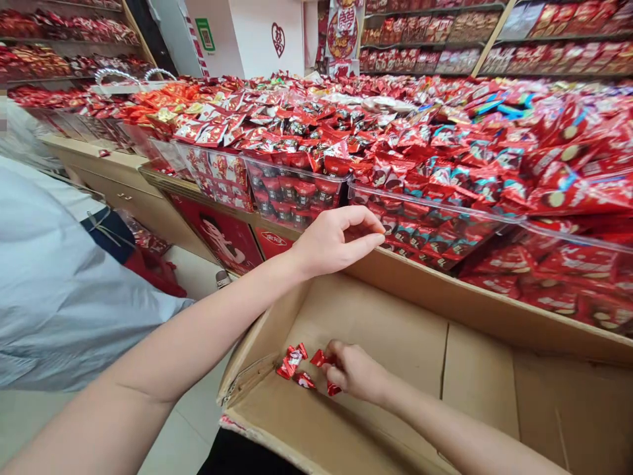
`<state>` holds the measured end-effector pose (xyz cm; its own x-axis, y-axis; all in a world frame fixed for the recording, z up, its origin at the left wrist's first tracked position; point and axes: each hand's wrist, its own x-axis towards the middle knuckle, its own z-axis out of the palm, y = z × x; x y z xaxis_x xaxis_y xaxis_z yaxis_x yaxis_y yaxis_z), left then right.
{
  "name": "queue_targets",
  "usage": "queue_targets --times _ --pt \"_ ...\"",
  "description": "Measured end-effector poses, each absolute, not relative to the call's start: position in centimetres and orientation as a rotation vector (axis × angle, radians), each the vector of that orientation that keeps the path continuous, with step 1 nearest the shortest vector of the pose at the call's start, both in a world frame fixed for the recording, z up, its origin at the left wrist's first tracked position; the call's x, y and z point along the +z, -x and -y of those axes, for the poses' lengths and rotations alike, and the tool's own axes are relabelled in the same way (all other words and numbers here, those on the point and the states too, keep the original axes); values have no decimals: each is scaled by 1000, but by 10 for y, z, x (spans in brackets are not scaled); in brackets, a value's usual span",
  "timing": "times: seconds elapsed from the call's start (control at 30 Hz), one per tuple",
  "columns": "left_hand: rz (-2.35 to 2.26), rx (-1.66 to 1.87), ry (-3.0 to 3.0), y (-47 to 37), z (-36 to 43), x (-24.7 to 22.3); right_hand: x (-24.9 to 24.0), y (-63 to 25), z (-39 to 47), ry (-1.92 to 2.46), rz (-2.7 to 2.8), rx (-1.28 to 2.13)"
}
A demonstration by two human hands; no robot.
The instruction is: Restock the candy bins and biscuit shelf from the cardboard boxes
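Observation:
Inside a brown cardboard box (395,320), my right hand (356,371) has its fingers closed on a red-wrapped candy (319,358). Another bit of red wrapper (333,389) shows just under the fingers. Several small red-and-white wrapped candies (293,361) lie at the box's left end, close to that hand. Above the box's far rim is my left hand (341,241), its thumb and fingertips pinched together with nothing visible between them. It is nearest to a clear bin (430,231) full of red and teal candy packets.
Clear bins heaped with red packets (297,191) line the counter beyond the box. Shelves of packaged sweets (430,30) stand behind. At left is a person in a light blue garment (74,284), close to my left arm. Pale floor tiles (188,409) show below.

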<state>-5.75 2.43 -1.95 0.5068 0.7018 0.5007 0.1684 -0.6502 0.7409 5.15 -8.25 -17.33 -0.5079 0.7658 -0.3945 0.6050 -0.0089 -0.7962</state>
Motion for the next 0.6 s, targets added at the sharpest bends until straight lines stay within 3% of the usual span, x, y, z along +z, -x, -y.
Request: queue_targets --times 0.1,0.3,0.4,0.6 --pt "-576 1018 -2272 56 -17 -16 -138 -82 75 1472 1822 1706" --pt "-524 321 -2153 39 3 0 -59 -118 82 1039 820 1928" --pt "-466 154 -1995 25 5 6 -49 -127 86 948 583 1938" --pt "-625 165 -1816 1 11 -14 -62 -137 86 859 234 2041"
